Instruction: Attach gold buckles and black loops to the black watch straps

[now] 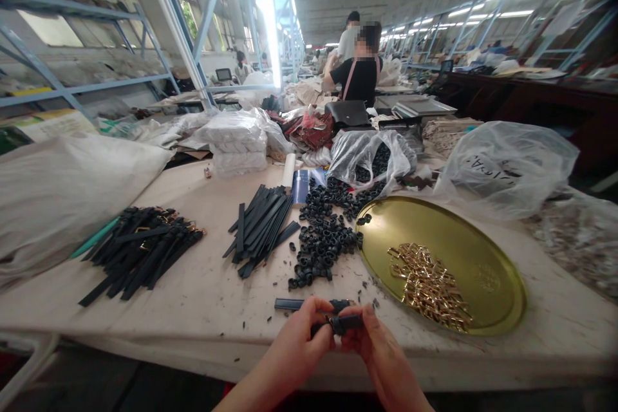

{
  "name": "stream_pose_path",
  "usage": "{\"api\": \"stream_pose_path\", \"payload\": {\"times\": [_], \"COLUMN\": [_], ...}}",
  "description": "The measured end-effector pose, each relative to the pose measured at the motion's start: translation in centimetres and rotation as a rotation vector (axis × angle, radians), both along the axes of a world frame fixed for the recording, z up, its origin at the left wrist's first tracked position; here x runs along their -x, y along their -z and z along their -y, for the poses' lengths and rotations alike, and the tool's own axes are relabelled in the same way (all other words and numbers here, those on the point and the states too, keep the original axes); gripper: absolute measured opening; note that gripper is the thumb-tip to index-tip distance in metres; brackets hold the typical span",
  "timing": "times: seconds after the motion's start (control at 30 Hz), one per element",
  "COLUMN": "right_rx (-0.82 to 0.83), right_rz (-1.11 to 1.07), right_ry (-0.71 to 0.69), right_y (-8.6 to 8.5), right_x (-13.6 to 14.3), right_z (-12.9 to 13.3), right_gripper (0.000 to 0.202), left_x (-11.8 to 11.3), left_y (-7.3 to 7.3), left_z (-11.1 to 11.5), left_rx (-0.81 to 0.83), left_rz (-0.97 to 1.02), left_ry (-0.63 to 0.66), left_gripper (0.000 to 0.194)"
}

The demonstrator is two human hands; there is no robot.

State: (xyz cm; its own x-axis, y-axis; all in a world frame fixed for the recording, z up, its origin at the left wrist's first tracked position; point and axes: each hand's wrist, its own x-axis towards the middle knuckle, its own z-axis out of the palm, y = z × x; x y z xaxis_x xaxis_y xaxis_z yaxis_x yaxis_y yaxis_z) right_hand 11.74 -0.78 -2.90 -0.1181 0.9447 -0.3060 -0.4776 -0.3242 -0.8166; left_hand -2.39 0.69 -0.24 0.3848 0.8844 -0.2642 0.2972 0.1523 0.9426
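Note:
Close to the table's front edge, my left hand (309, 329) and my right hand (369, 338) both grip a short black strap (346, 322), with a glint of gold metal near the left fingers. Just behind them another black strap (290, 304) lies flat. Beyond it spreads a heap of small black loops (321, 251). To its left is a stack of plain black straps (263, 225). Farther left lies a pile of black straps with gold buckles (145, 244). Gold buckles (429, 286) rest in a heap on the oval gold tray (497, 277) at right.
A clear plastic bag (357, 154) holding black loops stands behind the heap, beside a blue packet (300, 187). Another plastic bag (512, 167) sits behind the tray. At far left is a large white sack (62, 187). A person in black (360, 77) is farther back.

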Motion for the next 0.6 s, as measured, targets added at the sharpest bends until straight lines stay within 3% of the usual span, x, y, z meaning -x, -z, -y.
{"api": "stream_pose_path", "payload": {"times": [0.17,0.33,0.47,0.6], "right_rx": [0.167,0.279,0.241,0.109], "right_rz": [-0.135,-0.276,-0.28,-0.056], "right_ry": [-0.056,-0.226,-0.268,-0.179], "right_y": [-0.5,0.1,0.6,0.5], "right_x": [-0.1,0.2,-0.2,-0.9], "right_z": [0.5,1.2,1.4,0.8], "right_gripper": [0.03,0.033,0.027,0.028], "left_x": [0.2,0.7,1.0,1.0], "left_y": [-0.3,-0.3,-0.2,-1.5], "left_z": [0.2,0.2,0.1,0.3], "left_rx": [0.019,-0.074,-0.074,-0.033], "left_rz": [-0.09,-0.359,-0.506,-0.353], "left_ry": [0.006,-0.002,0.022,0.054], "left_gripper": [0.024,0.029,0.028,0.019]}}
